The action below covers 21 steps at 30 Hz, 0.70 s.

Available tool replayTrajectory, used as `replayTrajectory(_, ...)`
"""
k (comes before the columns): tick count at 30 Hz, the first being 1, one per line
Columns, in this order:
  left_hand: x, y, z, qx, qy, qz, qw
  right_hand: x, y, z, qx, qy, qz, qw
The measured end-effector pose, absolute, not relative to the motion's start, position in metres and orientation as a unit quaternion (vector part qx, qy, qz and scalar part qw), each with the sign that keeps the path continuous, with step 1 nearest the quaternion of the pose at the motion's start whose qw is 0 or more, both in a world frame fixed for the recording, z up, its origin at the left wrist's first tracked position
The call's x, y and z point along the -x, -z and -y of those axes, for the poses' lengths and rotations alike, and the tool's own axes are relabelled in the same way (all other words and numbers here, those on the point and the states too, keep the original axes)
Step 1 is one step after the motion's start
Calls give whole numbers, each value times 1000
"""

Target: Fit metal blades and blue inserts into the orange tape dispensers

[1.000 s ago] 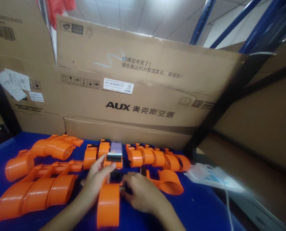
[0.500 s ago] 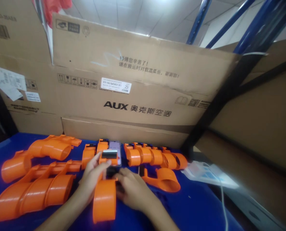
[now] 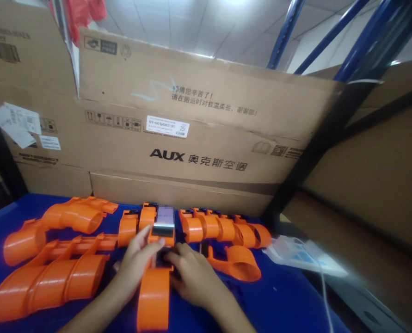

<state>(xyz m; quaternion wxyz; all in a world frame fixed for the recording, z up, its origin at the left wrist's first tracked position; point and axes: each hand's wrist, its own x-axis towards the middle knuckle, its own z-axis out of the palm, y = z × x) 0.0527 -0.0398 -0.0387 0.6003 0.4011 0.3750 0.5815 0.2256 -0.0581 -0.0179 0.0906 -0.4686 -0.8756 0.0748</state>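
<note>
My left hand is closed on an orange plastic tape dispenser, its thumb across the upper part. A black strip with a silvery edge tops the dispenser, and its broad curved band hangs toward me. My right hand pinches a small black part at the dispenser's middle; the fingertips are partly hidden. Just behind the dispenser's top lies a phone with a lit screen. Right of my right hand rests another orange dispenser on its side, a black piece at its end.
Several orange dispensers with black parts stand in a row at the back right. Orange bodies without black parts lie joined at left. Cardboard walls off the back of the blue surface. A plastic bag and white cable lie right.
The dispenser and both hands sit slightly lower and further right in view. My right fingers have shifted on the black part. More of the phone shows.
</note>
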Motion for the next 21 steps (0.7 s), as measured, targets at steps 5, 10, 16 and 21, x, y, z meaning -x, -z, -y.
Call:
replayTrajectory(5,-55,40,41,-407,-573,-375,604,-228,18,59,452,-87,884,77)
replayTrajectory(10,-55,39,40,-412,-583,-366,597,-228,18,55,451,-51,886,92)
replayTrajectory(16,-53,35,41,-420,-577,-368,596,-241,12,45,440,-3,873,209)
replayTrajectory(21,-53,32,43,-414,-587,-357,597,-254,14,36,440,37,808,390)
